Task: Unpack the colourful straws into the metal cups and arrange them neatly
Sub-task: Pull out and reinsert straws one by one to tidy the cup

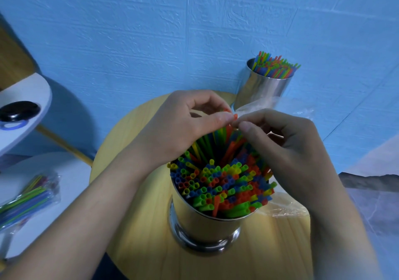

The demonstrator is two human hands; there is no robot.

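Our left hand (185, 124) and right hand (280, 148) both pinch raised tips of straws (216, 182) in the packed near metal cup (205, 221), mid-counter (133, 225). Far cup (262, 89), also stocked, is by the wall.

Round wood table (133, 128) under fingers (224, 117), spreading toward viewer. Blue textured wall (151, 31) beyond fingers. Far left of fingers: white shelf (32, 89), black round object (19, 110) on it, blue ring (11, 126) just beside it at near edge. Yellow pole (64, 143) slants below shelf. Lower left: white tabletop (71, 171). Lower right of fingers: grey mountain-print sheet (371, 193).
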